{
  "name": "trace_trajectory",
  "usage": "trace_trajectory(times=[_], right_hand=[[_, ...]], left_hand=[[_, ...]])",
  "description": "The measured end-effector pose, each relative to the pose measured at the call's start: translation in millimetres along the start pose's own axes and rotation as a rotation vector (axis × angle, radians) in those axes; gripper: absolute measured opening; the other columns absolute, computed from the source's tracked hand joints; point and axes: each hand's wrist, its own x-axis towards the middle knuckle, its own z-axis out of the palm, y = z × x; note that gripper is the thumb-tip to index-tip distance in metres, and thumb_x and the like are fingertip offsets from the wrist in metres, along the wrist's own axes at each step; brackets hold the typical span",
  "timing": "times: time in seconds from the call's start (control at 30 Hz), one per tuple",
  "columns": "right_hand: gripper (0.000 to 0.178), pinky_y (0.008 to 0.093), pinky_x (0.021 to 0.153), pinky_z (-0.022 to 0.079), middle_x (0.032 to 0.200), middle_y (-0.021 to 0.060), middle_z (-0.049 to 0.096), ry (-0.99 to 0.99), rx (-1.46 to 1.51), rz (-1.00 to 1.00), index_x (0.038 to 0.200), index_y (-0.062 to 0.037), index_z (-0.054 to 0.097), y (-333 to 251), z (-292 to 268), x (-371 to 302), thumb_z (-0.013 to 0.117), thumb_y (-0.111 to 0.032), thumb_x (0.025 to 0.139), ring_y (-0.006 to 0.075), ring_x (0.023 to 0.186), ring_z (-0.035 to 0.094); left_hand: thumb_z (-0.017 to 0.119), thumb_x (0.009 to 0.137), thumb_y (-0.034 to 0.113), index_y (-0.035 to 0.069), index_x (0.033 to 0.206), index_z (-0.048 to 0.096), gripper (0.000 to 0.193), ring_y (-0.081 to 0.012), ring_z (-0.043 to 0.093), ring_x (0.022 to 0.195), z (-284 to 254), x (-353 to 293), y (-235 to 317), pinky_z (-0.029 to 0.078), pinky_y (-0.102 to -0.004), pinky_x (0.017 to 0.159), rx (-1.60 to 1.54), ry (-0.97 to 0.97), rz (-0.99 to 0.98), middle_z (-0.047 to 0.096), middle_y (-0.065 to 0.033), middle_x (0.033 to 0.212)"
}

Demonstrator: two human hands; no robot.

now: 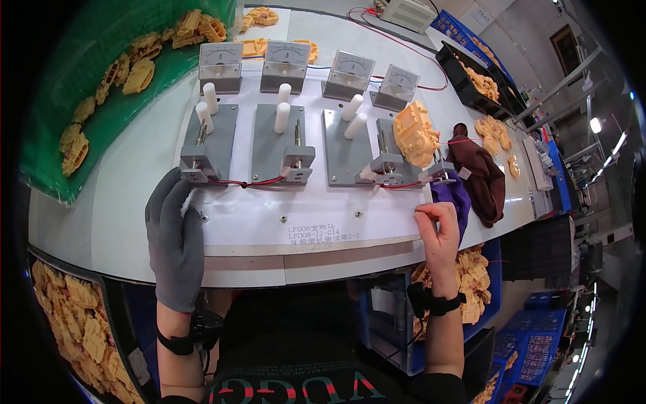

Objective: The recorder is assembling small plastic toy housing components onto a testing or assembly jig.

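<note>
My left hand (176,239) wears a grey glove. Its fingers reach up loosely, thumb apart, with the fingertips at the metal bracket (196,167) of the leftmost grey test block (222,145). My right hand (439,239), bare, is beside the right front corner of the white fixture board (262,222). Its thumb and forefinger are pinched together; anything between them is too small to make out. Above it, a yellow plastic gearbox (415,135) sits tilted on the rightmost block, hiding part of it. Red and black wires (245,183) run between the brackets.
Analog panel meters (286,62) stand behind the blocks' white pegs (282,118). Brown cloth (479,175) and purple cloth (454,202) lie at right. Yellow gearboxes fill a green-lined tray (101,161), a black crate (474,101), a left bin (118,323) and a blue bin (494,289).
</note>
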Motion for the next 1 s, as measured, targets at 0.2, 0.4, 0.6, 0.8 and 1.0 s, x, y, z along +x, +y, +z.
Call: trace_trajectory(times=[0.2,0.4,0.6,0.8,1.0], right_hand=[[0.011,0.0259,0.077,0.044,0.093,0.0046,0.055,-0.004,0.001,-0.007,0.098,-0.0036,0.066,3.2,-0.3,-0.4,0.069,-0.007,0.088,0.0171,0.087,0.054],[0.010,0.0250,0.078,0.043,0.095,0.0041,0.055,-0.019,-0.003,-0.014,0.099,-0.0028,0.065,1.3,-2.0,-0.7,0.066,-0.004,0.089,0.0158,0.088,0.053],[0.009,0.0254,0.078,0.043,0.094,0.0047,0.055,-0.021,-0.032,-0.029,0.099,-0.0026,0.065,1.1,-1.4,0.4,0.065,-0.005,0.090,0.0165,0.088,0.054],[0.009,0.0265,0.077,0.044,0.094,0.0061,0.056,-0.016,-0.046,-0.024,0.099,-0.0028,0.066,1.2,-2.8,0.2,0.066,-0.006,0.090,0.0186,0.088,0.055],[0.009,0.0266,0.077,0.044,0.094,0.0059,0.056,-0.014,-0.044,-0.030,0.099,-0.0026,0.066,-0.8,-2.1,0.8,0.066,-0.006,0.091,0.0186,0.087,0.055]], left_hand=[[0.046,0.088,-0.008,0.003,0.131,0.054,0.044,-0.0294,0.046,0.131,-2.4,0.2,-3.2,0.039,-0.0387,0.108,0.023,-0.039,0.022,0.049,-0.0145,0.139],[0.046,0.085,-0.009,0.004,0.128,0.058,0.047,-0.0337,0.050,0.126,2.8,0.6,-3.8,0.040,-0.0417,0.106,-0.014,0.011,0.029,0.053,-0.0175,0.135],[0.047,0.085,-0.009,0.004,0.128,0.058,0.046,-0.0334,0.049,0.126,-0.3,0.6,-1.0,0.040,-0.0413,0.106,0.004,0.005,0.017,0.053,-0.0172,0.135],[0.048,0.086,-0.009,0.004,0.127,0.058,0.045,-0.0327,0.049,0.127,0.8,0.3,-0.4,0.039,-0.0410,0.106,-0.018,0.012,0.018,0.052,-0.0167,0.136],[0.048,0.085,-0.009,0.004,0.127,0.057,0.045,-0.0328,0.049,0.127,1.1,-1.1,-0.7,0.039,-0.0408,0.106,-0.021,0.019,0.016,0.052,-0.0166,0.136]])
